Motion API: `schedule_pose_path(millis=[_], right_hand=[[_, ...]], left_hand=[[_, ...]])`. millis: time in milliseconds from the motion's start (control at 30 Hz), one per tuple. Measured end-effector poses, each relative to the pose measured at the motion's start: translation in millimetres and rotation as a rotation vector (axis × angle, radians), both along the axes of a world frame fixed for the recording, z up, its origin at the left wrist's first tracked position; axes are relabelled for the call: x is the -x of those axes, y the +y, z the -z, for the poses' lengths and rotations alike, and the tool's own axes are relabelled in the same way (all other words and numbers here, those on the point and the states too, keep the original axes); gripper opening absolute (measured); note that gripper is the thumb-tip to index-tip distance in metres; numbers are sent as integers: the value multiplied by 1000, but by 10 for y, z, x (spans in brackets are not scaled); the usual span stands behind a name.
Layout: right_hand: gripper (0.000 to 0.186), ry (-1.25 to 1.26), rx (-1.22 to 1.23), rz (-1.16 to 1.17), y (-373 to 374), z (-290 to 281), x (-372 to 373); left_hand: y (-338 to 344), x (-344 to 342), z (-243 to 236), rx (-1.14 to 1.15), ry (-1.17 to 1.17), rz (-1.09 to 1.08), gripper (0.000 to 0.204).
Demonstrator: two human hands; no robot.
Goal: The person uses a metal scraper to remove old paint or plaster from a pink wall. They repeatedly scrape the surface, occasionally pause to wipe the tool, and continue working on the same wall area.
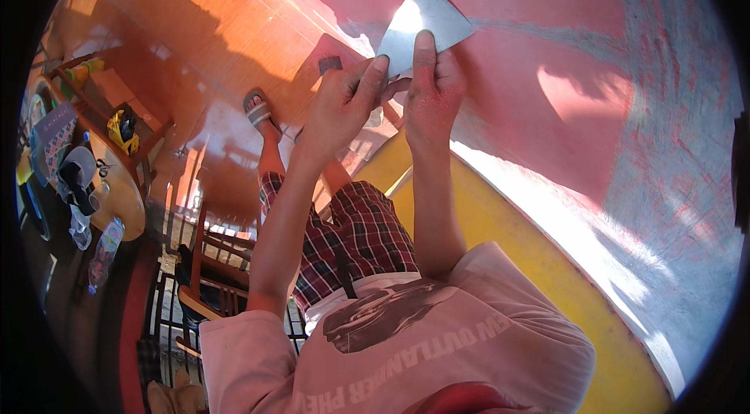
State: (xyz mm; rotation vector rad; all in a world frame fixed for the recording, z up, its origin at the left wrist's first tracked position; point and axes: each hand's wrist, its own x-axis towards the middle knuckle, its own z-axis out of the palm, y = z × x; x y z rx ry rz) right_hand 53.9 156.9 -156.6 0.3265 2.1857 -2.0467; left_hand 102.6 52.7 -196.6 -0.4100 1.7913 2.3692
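Observation:
A flat metal scraper [437, 12] with a wide, slightly curved edge is held up between my hands, its blade fanning out toward the wall. My right hand [433, 98] grips it, the thumb lying straight along the face of the blade. My left hand [344, 98] is closed at the blade's narrow end, with its thumb against the lower left corner. Fingers of both hands hide whatever handle the scraper has. Sunlight glares off the left part of the metal.
The pink wall [547, 31] on the right has a grey-blue scuffed area [672, 140], above a yellow band [500, 219]. At left, a round wooden table [125, 203] bears a cap, a plastic bottle [105, 254] and other items. A wooden chair [215, 273] stands nearby on the tiled floor [242, 39].

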Motion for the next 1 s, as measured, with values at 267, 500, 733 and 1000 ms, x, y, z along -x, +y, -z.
schedule_pose_path(millis=[267,500,733,1000], right_hand=[[33,82,-23,12,-75,-280,47],[29,54,-57,-49,-170,-214,63],[29,-57,-65,-104,-125,-309,51],[29,-3,-33,-10,-98,-369,-38]], left_hand=[[69,82,-109,-146,111,-43,50],[-91,66,-130,20,22,-16,50],[-1,45,-102,45,-124,-58,47],[-84,-12,-275,23,-61,62,45]])
